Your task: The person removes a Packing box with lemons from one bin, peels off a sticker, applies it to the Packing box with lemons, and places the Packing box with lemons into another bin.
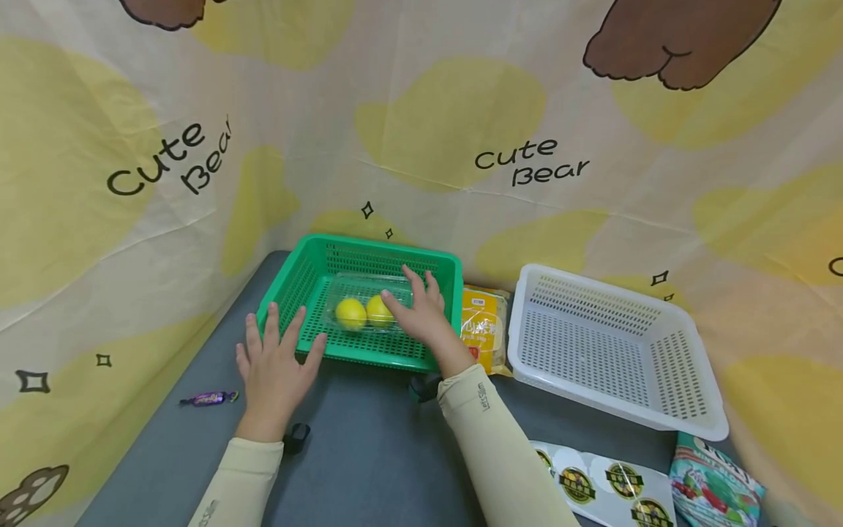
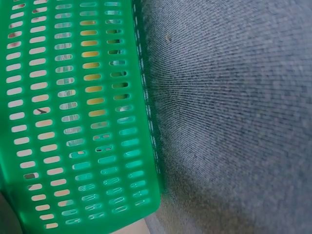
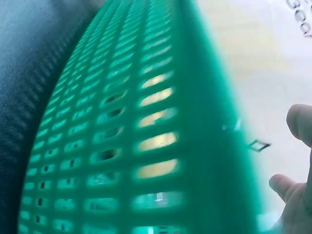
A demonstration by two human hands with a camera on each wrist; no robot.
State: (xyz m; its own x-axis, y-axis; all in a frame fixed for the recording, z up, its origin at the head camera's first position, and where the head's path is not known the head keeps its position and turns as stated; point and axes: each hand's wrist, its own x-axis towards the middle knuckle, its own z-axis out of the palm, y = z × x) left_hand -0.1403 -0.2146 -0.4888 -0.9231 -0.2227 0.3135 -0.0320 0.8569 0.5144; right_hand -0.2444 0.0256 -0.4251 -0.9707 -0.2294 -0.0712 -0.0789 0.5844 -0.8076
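Inside the green basket (image 1: 369, 356) lies a clear plastic box (image 1: 349, 284) with two round yellow things (image 1: 351, 313) in it. My right hand (image 1: 426, 316) reaches over the basket's front right side, fingers spread, overlapping the right end of the box. At the front left corner, my left hand (image 1: 274, 377) has its fingers spread, with fingertips right by the rim. Neither hand grips anything. The left wrist view shows the perforated basket wall (image 2: 73, 92); in the right wrist view, fingers (image 3: 298, 122) rise beyond the blurred rim.
To the right stand an orange-yellow food packet (image 1: 483, 329) and a white basket (image 1: 612, 351). Round stickers on a sheet (image 1: 596, 479) and a green snack bag (image 1: 714, 483) lie at front right. A purple wrapped candy (image 1: 209, 398) is left; printed cloth (image 1: 421, 132) hangs behind.
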